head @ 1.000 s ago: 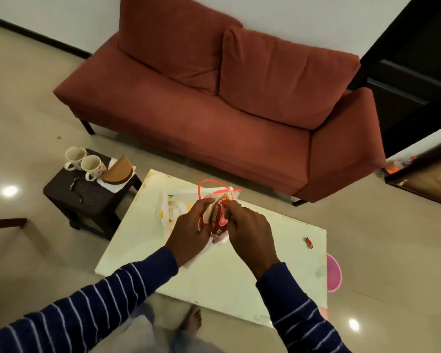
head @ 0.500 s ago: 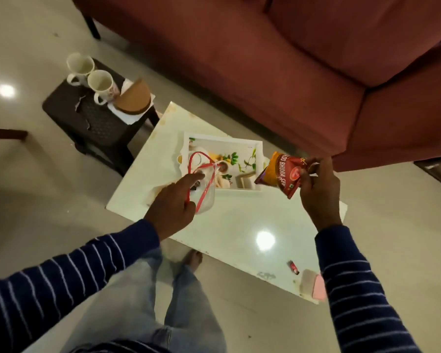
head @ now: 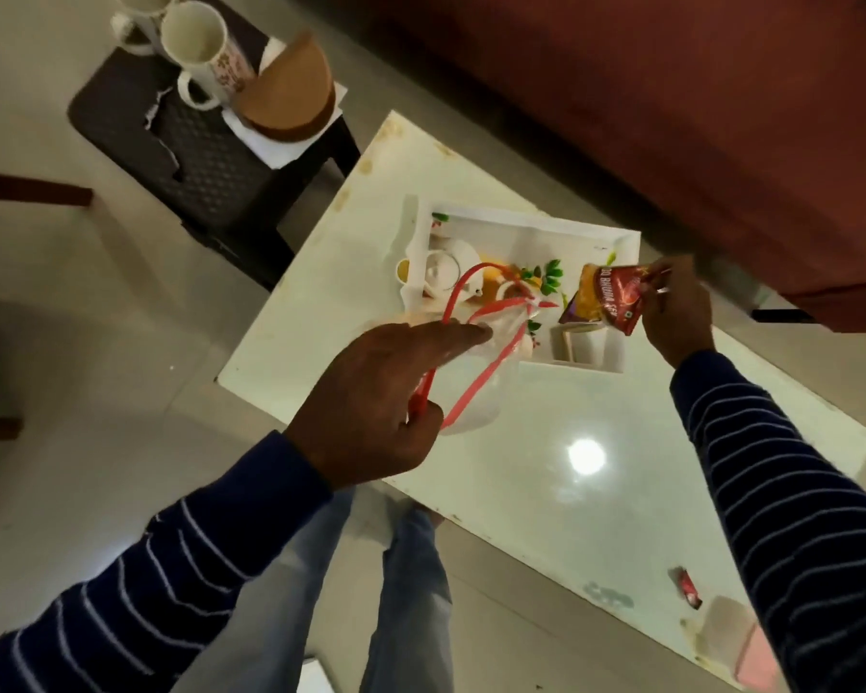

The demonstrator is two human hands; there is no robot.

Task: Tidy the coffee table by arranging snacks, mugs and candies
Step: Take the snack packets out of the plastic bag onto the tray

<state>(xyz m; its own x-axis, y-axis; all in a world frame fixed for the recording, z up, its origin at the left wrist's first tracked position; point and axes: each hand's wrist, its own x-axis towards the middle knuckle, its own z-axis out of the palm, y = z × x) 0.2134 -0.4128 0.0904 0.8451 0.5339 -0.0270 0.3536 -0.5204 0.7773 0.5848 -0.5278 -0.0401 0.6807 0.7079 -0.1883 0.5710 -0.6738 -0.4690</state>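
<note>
My left hand [head: 381, 392] grips a clear plastic bag with red handles [head: 476, 372], held just above the white coffee table [head: 546, 467] at the tray's near left corner. My right hand [head: 676, 312] pinches the top of a red and yellow snack packet [head: 606, 302], which hangs over the right part of a white tray with a floral print [head: 536, 232]. A small red wrapped candy [head: 688, 592] lies near the table's near right edge. Two white mugs [head: 201, 47] stand on a dark side table [head: 196, 142] at the upper left.
A brown folded disc on white paper [head: 291, 92] sits beside the mugs. A red sofa [head: 671, 92] runs along the far side of the table. A pink object [head: 761, 662] is at the table's near right corner. My legs [head: 401, 592] stand against the near edge.
The snack packet has come out of the bag, with my right hand carrying it right over the tray. My left hand keeps the bag. The view has tilted down and closer.
</note>
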